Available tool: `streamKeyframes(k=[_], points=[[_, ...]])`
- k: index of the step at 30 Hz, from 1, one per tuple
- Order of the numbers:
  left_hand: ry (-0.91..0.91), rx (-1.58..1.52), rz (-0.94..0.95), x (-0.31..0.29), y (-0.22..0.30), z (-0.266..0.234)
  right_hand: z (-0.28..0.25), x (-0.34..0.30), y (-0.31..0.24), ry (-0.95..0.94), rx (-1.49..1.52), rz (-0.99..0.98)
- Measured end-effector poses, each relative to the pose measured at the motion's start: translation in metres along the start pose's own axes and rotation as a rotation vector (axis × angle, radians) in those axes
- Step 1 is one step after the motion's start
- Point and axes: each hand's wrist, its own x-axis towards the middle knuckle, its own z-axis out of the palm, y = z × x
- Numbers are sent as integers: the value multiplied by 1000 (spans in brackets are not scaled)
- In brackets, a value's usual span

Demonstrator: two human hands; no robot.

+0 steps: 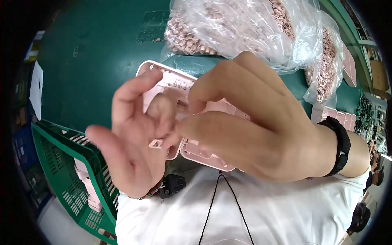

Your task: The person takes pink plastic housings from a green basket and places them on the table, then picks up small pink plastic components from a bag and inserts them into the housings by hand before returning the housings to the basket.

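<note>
My left hand point(136, 118) is palm up, its thumb and index finger spread and its other fingers curled inward. A small pink plastic part point(155, 143) with an opening through it lies in the palm against the curled fingers. Over it, my right hand point(253, 126) comes in from the right, thumb and index finger bent into a pinch close to the left fingers. Anything between those fingertips is hidden. Beneath both hands sits a pink plastic housing point(173, 77) with a white rim, and a second pink housing piece point(208, 157) shows nearer my body. My hands cover much of both.
Clear plastic bags point(241, 30) full of small pink parts lie at the back of the green table point(98, 53). Another such bag point(324, 65) is at the right, near more pink pieces point(341, 118). A green crate point(65, 179) holding pink pieces stands at the left.
</note>
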Motion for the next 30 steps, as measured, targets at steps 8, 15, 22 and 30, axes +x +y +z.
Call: streamKeyframes(k=[8, 15, 22, 30], points=[[-84, -451, -142, -13, -2, 1, 32, 8, -12, 117, -145, -111], [-79, -356, -53, -17, -2, 0, 31, 16, -14, 121, -34, -42], [181, 144, 10, -14, 3, 4, 29, 25, -2, 318, 385, -5], [240, 774, 59, -6, 24, -16, 16, 47, 13, 31, -26, -160]])
